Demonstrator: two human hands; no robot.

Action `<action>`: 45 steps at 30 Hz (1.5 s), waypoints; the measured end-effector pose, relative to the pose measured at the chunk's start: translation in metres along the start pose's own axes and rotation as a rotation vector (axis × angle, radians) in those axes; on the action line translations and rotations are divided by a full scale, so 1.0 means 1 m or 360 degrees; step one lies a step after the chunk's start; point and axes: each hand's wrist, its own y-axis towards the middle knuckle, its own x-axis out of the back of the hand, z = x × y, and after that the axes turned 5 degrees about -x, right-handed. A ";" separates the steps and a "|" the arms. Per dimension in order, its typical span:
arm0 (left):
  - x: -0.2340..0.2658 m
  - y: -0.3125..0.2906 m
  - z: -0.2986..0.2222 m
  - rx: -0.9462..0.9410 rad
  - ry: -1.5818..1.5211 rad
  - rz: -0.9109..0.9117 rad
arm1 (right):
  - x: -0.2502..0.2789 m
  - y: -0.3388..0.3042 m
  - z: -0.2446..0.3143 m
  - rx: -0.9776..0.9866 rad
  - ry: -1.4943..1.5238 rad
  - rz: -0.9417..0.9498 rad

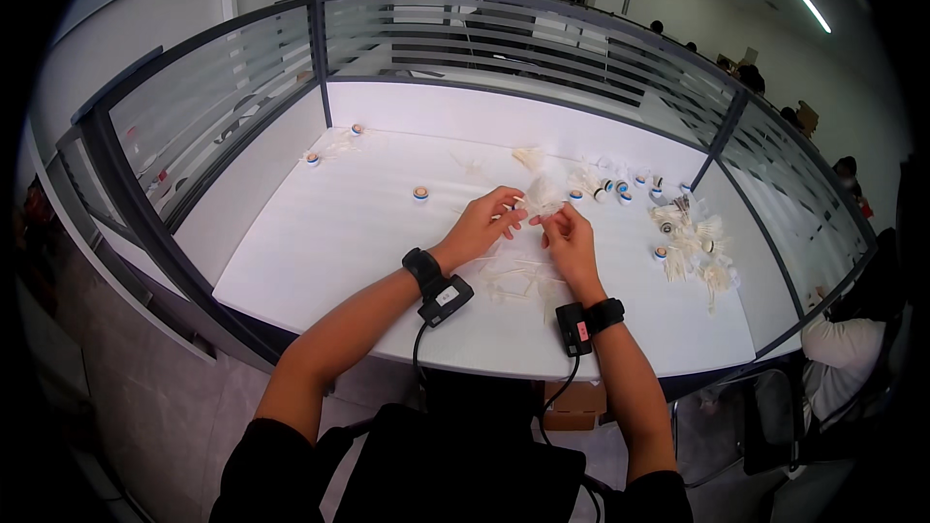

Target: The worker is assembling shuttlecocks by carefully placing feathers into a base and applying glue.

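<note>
Both my hands are raised over the middle of a white table [320, 223], close together at a thin clear plastic bag [545, 192]. My left hand [484, 225] has its thumb and fingers closed at the bag's left side. My right hand [572, 240] pinches the bag's lower right edge. What is inside the bag is too small to make out. Below my hands lie loose thin pale sticks [513, 281] and more clear plastic. Just beyond my right hand sits a small round blue-and-white piece [576, 195] with an orange-brown top.
Bundles of pale sticks in clear plastic [693, 237] lie at the right, among several small round pieces [625, 198]. Another such piece [420, 194] stands left of centre. A grey-framed partition [513, 92] surrounds the table. At the right edge sits a person in a light sleeve [843, 353].
</note>
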 end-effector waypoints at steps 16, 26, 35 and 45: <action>0.001 0.000 0.003 0.0005 -0.0001 0.0032 | -0.001 0.000 -0.012 0.0043 -0.0121 -0.0175; 0.000 0.002 0.011 -0.0279 0.0221 -0.0293 | -0.002 0.000 0.004 0.0068 -0.0154 -0.0301; 0.003 0.003 0.010 -0.0107 0.0082 -0.0480 | 0.000 0.003 0.004 -0.0061 0.0147 -0.0369; 0.005 0.002 0.015 -0.0015 0.0105 -0.0509 | -0.003 -0.003 0.017 -0.0083 0.0130 -0.0248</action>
